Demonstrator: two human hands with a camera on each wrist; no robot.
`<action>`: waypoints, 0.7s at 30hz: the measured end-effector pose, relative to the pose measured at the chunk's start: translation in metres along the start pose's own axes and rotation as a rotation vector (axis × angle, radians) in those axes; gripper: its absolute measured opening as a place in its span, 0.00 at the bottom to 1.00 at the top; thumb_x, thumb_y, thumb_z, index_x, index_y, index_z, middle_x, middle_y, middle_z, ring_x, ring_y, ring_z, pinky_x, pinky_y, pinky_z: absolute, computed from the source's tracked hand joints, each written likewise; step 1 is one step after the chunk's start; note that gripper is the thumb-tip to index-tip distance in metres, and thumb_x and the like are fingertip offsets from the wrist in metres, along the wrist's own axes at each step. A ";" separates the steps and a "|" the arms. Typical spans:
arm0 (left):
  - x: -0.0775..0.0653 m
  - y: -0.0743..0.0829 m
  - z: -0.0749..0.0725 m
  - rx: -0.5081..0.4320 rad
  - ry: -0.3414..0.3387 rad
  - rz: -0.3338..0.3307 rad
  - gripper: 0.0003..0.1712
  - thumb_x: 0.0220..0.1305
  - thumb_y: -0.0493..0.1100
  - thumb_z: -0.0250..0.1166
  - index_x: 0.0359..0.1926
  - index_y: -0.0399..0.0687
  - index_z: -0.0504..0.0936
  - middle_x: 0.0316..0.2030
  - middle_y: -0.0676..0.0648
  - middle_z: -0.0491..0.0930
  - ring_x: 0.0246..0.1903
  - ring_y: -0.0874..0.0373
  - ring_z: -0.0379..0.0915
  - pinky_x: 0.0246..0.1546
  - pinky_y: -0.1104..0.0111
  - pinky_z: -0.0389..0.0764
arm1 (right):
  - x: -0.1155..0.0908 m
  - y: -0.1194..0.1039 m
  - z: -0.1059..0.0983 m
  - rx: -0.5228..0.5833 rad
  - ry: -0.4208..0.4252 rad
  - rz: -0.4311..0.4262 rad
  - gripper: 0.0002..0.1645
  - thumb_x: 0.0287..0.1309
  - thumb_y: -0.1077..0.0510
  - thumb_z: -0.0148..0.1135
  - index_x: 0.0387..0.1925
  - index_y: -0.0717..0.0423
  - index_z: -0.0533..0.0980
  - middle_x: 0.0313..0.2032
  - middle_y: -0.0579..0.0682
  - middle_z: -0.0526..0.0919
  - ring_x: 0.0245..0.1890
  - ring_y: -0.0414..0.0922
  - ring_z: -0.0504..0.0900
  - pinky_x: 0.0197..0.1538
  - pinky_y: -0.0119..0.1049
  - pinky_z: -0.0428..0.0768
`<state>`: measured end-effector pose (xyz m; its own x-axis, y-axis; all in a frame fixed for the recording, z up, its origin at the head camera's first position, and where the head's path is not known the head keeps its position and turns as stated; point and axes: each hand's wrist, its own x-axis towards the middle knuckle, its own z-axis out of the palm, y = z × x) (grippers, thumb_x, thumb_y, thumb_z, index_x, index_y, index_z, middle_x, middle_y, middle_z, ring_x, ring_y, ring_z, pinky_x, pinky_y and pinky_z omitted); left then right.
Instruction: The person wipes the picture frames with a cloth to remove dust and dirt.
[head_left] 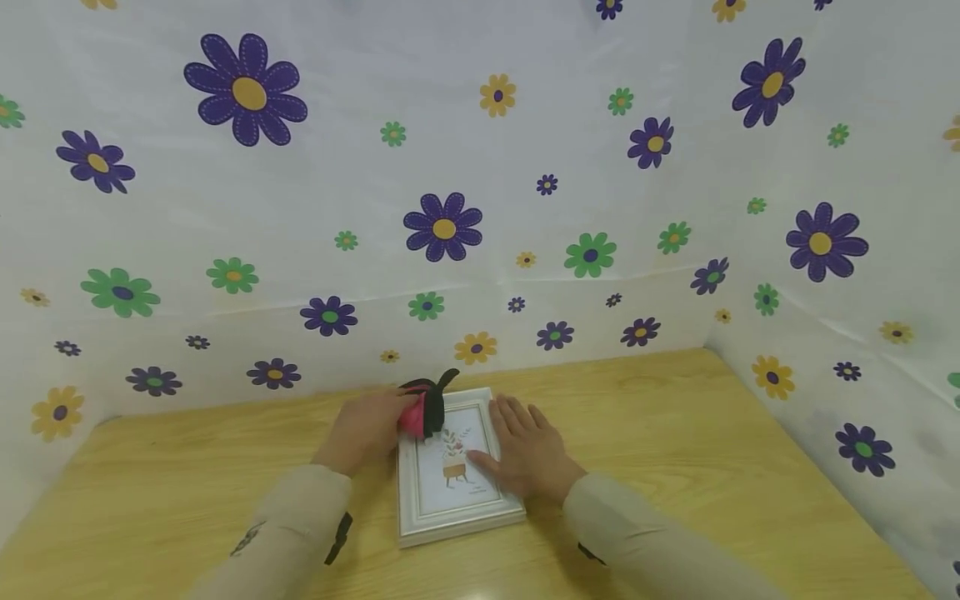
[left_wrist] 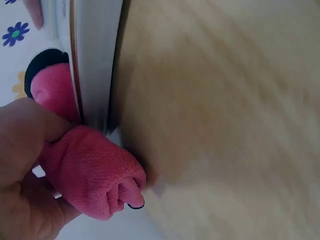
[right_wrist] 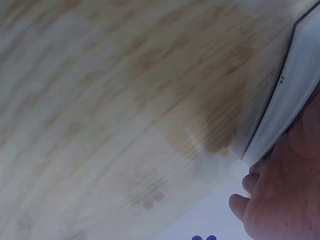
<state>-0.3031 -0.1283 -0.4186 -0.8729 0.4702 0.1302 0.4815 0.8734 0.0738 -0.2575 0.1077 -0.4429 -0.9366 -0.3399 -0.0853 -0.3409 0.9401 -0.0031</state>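
A white picture frame (head_left: 459,527) lies flat on the wooden table, its print of a potted plant facing up. My left hand (head_left: 367,425) grips a bunched pink cloth (head_left: 412,417) with black parts at the frame's upper left corner. In the left wrist view the pink cloth (left_wrist: 95,170) bulges out below the fingers, beside the frame's side edge (left_wrist: 97,60). Along the frame's right side rests my right hand (head_left: 528,450), fingers straight and thumb spread over the picture. The right wrist view has this hand (right_wrist: 285,195) against the frame's edge (right_wrist: 287,100).
The wooden table (head_left: 637,433) extends around the frame on both sides. Behind it and to the right hangs a white sheet (head_left: 337,167) printed with purple, green and yellow flowers. Beige sleeves (head_left: 292,533) cover both forearms.
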 end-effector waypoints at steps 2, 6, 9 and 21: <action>0.002 0.002 0.006 -0.019 -0.022 -0.009 0.24 0.57 0.33 0.65 0.56 0.44 0.79 0.50 0.41 0.80 0.49 0.42 0.76 0.50 0.51 0.76 | 0.000 -0.001 0.001 -0.007 -0.001 0.001 0.51 0.65 0.27 0.32 0.73 0.59 0.49 0.73 0.53 0.49 0.72 0.49 0.47 0.71 0.46 0.48; 0.008 0.009 0.011 -0.026 -0.001 -0.019 0.15 0.55 0.34 0.69 0.45 0.45 0.83 0.42 0.43 0.82 0.42 0.45 0.79 0.46 0.52 0.78 | 0.001 0.000 0.003 -0.027 0.001 0.009 0.51 0.65 0.27 0.32 0.73 0.60 0.49 0.73 0.54 0.50 0.72 0.50 0.47 0.71 0.45 0.48; 0.009 0.012 0.009 0.018 0.005 -0.021 0.05 0.55 0.35 0.68 0.34 0.47 0.82 0.34 0.45 0.82 0.36 0.46 0.79 0.40 0.54 0.79 | 0.003 -0.002 0.004 -0.052 -0.004 0.012 0.52 0.64 0.26 0.29 0.74 0.59 0.48 0.73 0.53 0.49 0.72 0.50 0.46 0.71 0.45 0.47; -0.003 0.021 0.007 -0.017 0.023 0.006 0.05 0.57 0.32 0.64 0.28 0.46 0.80 0.37 0.45 0.79 0.35 0.44 0.79 0.36 0.51 0.80 | 0.002 -0.003 0.002 -0.088 0.015 0.024 0.52 0.64 0.25 0.29 0.73 0.60 0.50 0.73 0.53 0.52 0.72 0.49 0.49 0.71 0.45 0.50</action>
<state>-0.2908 -0.1106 -0.4248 -0.8681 0.4722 0.1530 0.4881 0.8682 0.0895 -0.2581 0.1038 -0.4454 -0.9455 -0.3181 -0.0692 -0.3234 0.9423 0.0863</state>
